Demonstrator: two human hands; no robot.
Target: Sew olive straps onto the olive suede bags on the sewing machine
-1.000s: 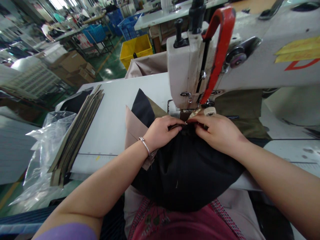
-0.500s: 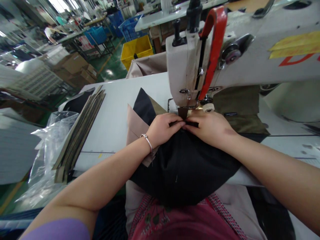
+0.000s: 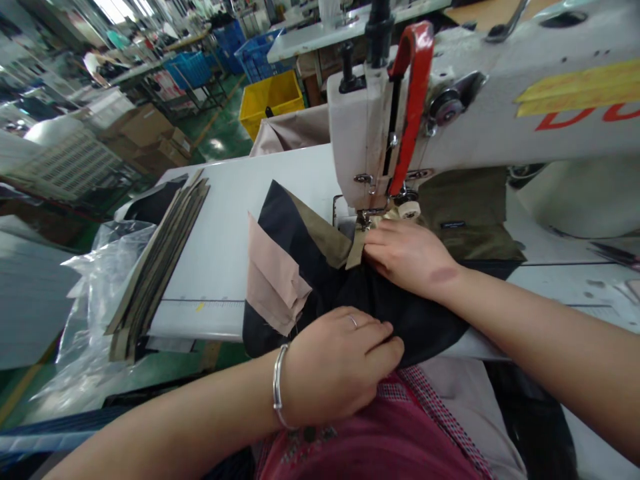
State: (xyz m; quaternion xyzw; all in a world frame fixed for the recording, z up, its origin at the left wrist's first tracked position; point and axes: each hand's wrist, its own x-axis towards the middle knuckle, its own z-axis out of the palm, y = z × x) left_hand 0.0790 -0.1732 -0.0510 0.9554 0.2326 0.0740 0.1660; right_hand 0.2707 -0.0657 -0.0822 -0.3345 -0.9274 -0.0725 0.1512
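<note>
A dark fabric piece (image 3: 323,290) lies across the front of the sewing machine (image 3: 347,143) and hangs over the table edge toward my lap. My right hand (image 3: 407,257) is closed on this fabric just right of the presser foot, its fingertips beside a short olive strip (image 3: 355,250) under the needle area. Lower down, my left hand (image 3: 345,360) has its fingers curled over the fabric near the front edge; its fingertips are partly hidden. A pale pink fabric piece (image 3: 273,267) and an olive layer (image 3: 323,233) lie with the dark cloth on the left.
A stack of olive strips (image 3: 160,267) rests on the left of the table (image 3: 225,220), beside a clear plastic bag (image 3: 103,287). Olive fabric (image 3: 463,193) lies under the machine arm. Scissors (image 3: 613,252) are at the right. A yellow bin (image 3: 270,100) stands behind the table.
My left hand has left the presser foot and come down toward my body. My right hand stays near the needle. The olive strip now lies folded forward and the left layers show more.
</note>
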